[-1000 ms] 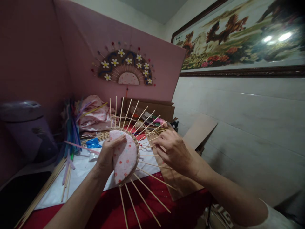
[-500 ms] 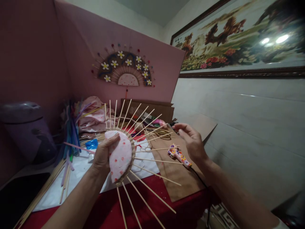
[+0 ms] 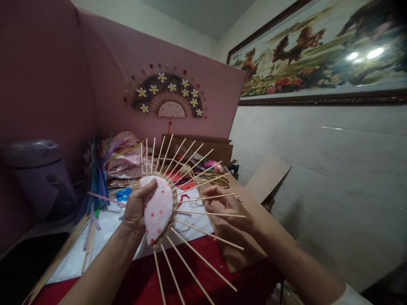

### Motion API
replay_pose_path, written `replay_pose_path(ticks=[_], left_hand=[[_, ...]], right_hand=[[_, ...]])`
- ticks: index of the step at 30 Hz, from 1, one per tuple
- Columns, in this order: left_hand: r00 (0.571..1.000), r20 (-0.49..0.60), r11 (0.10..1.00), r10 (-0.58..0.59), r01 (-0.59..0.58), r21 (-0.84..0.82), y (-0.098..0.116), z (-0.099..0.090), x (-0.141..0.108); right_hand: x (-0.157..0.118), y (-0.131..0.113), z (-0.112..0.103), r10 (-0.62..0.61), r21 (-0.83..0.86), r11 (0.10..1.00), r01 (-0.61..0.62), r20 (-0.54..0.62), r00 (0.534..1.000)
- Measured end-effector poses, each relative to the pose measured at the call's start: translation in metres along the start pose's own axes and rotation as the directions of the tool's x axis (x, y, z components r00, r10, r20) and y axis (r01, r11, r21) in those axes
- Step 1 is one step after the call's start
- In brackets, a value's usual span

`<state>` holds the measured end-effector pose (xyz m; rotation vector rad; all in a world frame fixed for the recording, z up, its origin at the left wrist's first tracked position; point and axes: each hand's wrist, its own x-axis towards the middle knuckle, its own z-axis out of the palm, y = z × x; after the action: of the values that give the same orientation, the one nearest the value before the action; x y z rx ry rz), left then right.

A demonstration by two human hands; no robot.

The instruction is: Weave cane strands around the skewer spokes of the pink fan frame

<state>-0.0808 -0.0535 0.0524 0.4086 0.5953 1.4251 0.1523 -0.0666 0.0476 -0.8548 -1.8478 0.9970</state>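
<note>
My left hand (image 3: 138, 207) is closed on a half-round fan piece (image 3: 160, 203), its thumb pressed on the white face with red dots. Woven twine edges the piece's curved rim. Thin bamboo sticks (image 3: 203, 235) fan out from it, upward, rightward and down. Behind the sticks at right, my right hand (image 3: 229, 207) has its fingertips pinched together. A thin strand of twine (image 3: 197, 183) appears to run to these fingers from a small twine ball (image 3: 185, 170) on the table. The patterned glue gun seen earlier is hidden behind my right hand and forearm.
A finished flowered fan (image 3: 171, 89) hangs on the pink board. Coloured pipe cleaners (image 3: 95, 178), spotted cloth (image 3: 124, 156) and loose sticks (image 3: 60, 258) lie at left. Brown cardboard (image 3: 241, 250) and white paper (image 3: 68, 264) cover parts of the red tablecloth (image 3: 152, 279).
My right hand has moved down and left, from beyond the stick tips to behind the right-hand sticks. My left hand still holds the fan piece in nearly the same place.
</note>
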Motion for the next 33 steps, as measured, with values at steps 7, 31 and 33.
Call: replay_pose_path(ticks=[7, 31, 33], left_hand=[[1.0, -0.006, 1.0, 0.006, -0.006, 0.003, 0.002, 0.001, -0.001], [0.996, -0.058, 0.988, 0.068, -0.059, 0.142, 0.0, 0.006, -0.004], [0.995, -0.063, 0.99, 0.076, -0.067, 0.125, 0.0, 0.005, -0.003]], right_hand=[[-0.013, 0.005, -0.019, 0.014, 0.082, 0.997, -0.009, -0.063, 0.998], [-0.016, -0.011, -0.037, -0.281, -0.005, 0.95, 0.313, -0.453, 0.846], [-0.018, -0.012, -0.036, -0.288, -0.005, 0.948, 0.317, -0.433, 0.854]])
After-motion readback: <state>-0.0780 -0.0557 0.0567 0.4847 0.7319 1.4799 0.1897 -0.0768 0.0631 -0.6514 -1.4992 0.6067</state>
